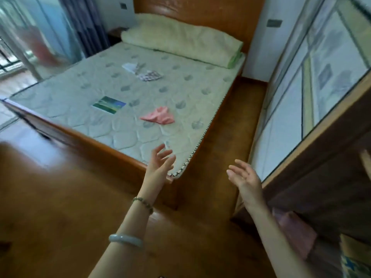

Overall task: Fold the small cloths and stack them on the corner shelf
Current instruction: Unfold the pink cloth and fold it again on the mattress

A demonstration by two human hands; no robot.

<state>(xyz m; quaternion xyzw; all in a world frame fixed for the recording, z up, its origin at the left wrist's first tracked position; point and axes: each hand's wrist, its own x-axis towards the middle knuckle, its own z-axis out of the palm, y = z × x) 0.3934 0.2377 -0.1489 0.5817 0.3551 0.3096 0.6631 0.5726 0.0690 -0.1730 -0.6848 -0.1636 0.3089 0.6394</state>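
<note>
Both hands hung empty, fingers (pixel 157 152) spread: left hand (pixel 160 163) over the quilted mattress's (pixel 80 101) foot corner, right hand (pixel 244 177) off its right edge. Crumpled pink cloth (pixel 158 118) lay near that edge, apart from both. Risk — a hasty one-handed grab would bunch it, giving uneven folds.

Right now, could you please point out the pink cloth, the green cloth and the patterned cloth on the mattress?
pink cloth (pixel 158 118): head view, its crumpled middle.
green cloth (pixel 109 104): head view, its flat centre.
patterned cloth (pixel 149 75): head view, its middle.
</note>
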